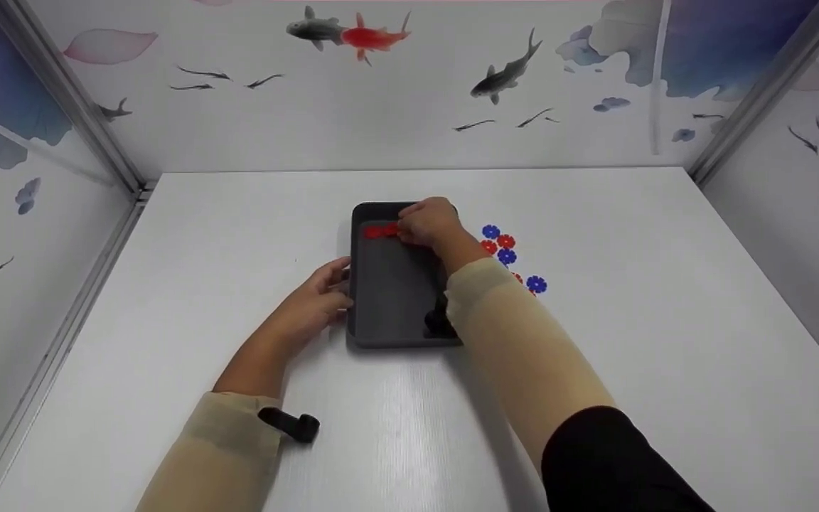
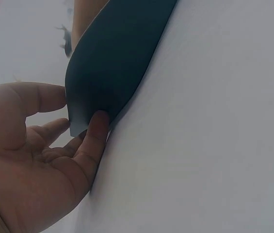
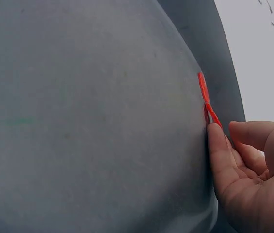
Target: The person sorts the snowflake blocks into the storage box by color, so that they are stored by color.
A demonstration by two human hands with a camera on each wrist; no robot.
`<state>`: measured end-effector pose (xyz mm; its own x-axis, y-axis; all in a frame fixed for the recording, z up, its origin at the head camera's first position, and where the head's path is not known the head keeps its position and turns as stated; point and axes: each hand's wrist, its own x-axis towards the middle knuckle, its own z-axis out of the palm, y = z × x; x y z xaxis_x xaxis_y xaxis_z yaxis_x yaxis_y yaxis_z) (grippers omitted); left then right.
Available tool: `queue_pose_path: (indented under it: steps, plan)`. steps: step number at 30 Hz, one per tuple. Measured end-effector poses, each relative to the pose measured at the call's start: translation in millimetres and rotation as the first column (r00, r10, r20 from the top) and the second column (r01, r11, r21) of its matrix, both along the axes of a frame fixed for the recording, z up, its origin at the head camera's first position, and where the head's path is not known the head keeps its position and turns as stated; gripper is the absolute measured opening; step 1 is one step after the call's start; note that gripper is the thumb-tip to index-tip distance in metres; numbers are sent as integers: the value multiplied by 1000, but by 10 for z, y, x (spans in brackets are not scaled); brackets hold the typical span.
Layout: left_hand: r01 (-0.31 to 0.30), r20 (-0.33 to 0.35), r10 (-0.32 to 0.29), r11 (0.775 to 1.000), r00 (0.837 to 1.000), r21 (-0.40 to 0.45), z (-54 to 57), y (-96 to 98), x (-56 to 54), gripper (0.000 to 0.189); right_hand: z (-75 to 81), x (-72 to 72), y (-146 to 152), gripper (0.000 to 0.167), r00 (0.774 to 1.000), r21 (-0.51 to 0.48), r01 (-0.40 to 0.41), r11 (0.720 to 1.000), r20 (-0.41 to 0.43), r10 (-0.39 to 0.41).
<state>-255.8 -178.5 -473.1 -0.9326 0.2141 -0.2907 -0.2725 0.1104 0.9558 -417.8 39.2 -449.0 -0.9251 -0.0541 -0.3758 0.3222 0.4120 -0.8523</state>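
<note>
A dark grey tray [image 1: 392, 284] lies lengthwise before me. My right hand [image 1: 427, 222] reaches into its far end, where thumb and fingertips pinch a red flower-shaped disc [image 3: 214, 115]. Another red disc [image 1: 372, 232] lies against it to the left, by the tray's far wall. Seen edge-on in the right wrist view, the red pieces cross each other. My left hand [image 1: 313, 302] is at the tray's left side, its loosely bent fingers touching the outer wall [image 2: 112, 58]. The fingertips of the right hand partly hide the held disc.
Several red and blue flower-shaped discs [image 1: 507, 256] lie on the white table [image 1: 239, 235] right of the tray, some hidden behind the right forearm. White printed panels [image 1: 409, 107] enclose the back and sides. A black strap end [image 1: 296, 425] sticks out from the left sleeve.
</note>
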Motion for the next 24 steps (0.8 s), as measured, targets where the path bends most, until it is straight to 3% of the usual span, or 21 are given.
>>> queue_pose_path:
  steps: [8, 15, 19, 24]
  plan:
    - [8, -6, -8, 1000, 1000, 15, -40, 2, -7, 77, 124, 27, 67, 31, 1000, -43, -24, 999, 1, 24]
    - [3, -9, -3, 1000, 1000, 22, -36, 1, -3, 78, 446, 93, 238, 32, 994, -226, -97, 969, -71, 83]
    - [4, -15, -4, 1000, 1000, 20, -30, -5, -8, 78, 636, 151, 433, 32, 990, -219, -122, 968, -92, 104]
    - [4, -12, -4, 1000, 1000, 14, -39, -6, -18, 78, 715, 236, 732, 35, 990, -190, -101, 976, -113, 81]
